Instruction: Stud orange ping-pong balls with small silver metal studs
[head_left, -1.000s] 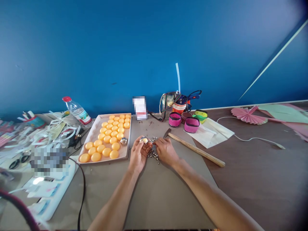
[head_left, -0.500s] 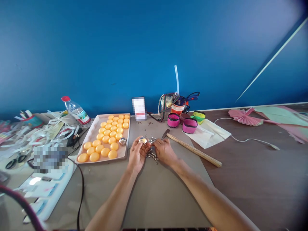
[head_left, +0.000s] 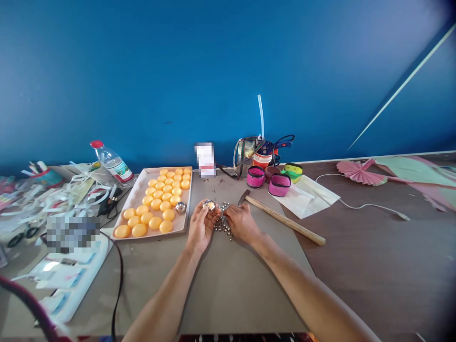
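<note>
My left hand point(head_left: 200, 227) grips a ball covered with shiny silver studs point(head_left: 209, 205), with some orange showing on its face. A small heap of loose silver studs point(head_left: 223, 225) lies on the grey mat between my hands. Beside that heap, my right hand point(head_left: 244, 224) has its fingers pinched together; anything between them is hidden. To the left of my hands, a shallow cardboard tray point(head_left: 186, 222) holds rows of orange balls point(head_left: 155, 223). One silver-studded ball point(head_left: 180, 207) sits at the tray's right side.
Right of my hands lies a hammer point(head_left: 285, 218) with a wooden handle. Behind it are pink fabric containers point(head_left: 280, 185) and white paper point(head_left: 302, 202). A plastic bottle point(head_left: 116, 164), cables and a power strip point(head_left: 76, 285) crowd the left. Pink folded paper point(head_left: 361, 172) is far right.
The whole view has shifted slightly. My left hand still holds the studded ball, turned a little, and my right hand stays pinched by the studs.
</note>
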Demonstrator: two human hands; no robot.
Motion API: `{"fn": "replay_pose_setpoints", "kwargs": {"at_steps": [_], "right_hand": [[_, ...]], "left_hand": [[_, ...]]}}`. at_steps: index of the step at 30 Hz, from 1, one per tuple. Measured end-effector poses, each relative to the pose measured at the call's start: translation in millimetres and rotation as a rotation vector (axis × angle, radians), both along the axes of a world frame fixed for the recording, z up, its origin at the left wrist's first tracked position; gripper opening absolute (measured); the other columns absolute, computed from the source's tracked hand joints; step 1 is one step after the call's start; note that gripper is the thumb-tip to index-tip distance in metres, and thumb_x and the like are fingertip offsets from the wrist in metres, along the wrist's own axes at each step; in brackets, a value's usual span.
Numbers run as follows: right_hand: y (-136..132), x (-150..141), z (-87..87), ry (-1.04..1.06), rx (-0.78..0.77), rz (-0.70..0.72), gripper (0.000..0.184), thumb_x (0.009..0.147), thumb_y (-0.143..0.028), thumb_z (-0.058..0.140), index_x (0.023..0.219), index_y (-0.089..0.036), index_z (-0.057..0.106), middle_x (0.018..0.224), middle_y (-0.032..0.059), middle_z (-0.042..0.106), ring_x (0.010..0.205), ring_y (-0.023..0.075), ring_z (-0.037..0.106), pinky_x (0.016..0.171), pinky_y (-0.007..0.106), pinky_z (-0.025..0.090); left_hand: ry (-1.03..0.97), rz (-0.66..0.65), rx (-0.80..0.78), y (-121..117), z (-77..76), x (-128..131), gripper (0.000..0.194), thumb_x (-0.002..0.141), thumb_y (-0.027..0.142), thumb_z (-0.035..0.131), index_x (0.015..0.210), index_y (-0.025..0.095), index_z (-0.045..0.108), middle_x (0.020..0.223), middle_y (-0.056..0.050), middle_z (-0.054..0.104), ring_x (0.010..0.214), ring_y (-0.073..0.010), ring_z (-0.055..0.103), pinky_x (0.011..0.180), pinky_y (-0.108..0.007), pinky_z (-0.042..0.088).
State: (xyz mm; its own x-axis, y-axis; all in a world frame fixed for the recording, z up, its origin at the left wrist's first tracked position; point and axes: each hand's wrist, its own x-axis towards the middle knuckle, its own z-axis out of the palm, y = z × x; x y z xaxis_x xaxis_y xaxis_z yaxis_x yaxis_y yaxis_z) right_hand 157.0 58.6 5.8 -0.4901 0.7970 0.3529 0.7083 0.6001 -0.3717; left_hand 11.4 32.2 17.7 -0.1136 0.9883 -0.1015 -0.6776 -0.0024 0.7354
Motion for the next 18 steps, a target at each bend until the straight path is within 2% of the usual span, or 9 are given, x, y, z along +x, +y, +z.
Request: {"fn": "replay_pose_setpoints", "kwargs": {"at_steps": [8,13,18], "right_hand": [[0.8,-1.4,-1.2,0.057,-0.008,0.022,0.016,0.080,-0.007,0.044,0.078,-0.015,0.058,0.079,0.0054,0.063,0.075,0.0145,0.054,0.073,0.030,0.024],[1.5,-1.3,-3.3,0.239,-0.033,0.023,0.019,0.084,-0.013,0.041,0.084,-0.017,0.060,0.081,0.0055,0.063,0.079,0.0156,0.055,0.079,0.031,0.028],[2.2,-3.1,2.5,0.568,-0.262,0.016,0.016,0.078,-0.016,0.046,0.079,-0.019,0.061,0.079,0.0020,0.062,0.076,0.0142,0.055,0.073,0.027,0.037]], "left_hand": [[-0.005,0.001,0.030,0.5,-0.6,-1.2,0.028,0.075,0.024,0.064,0.101,0.019,0.054,0.086,-0.004,0.068,0.074,-0.0138,0.065,0.077,-0.030,0.050],[-0.003,0.005,0.026,0.0,0.2,-1.2,0.028,0.075,0.024,0.063,0.101,0.020,0.054,0.086,-0.005,0.068,0.075,-0.0146,0.065,0.076,-0.030,0.050],[0.004,-0.029,0.025,-0.7,-0.8,-1.7,0.030,0.074,0.025,0.064,0.102,0.020,0.054,0.090,-0.005,0.067,0.076,-0.0151,0.065,0.077,-0.031,0.049]]}}
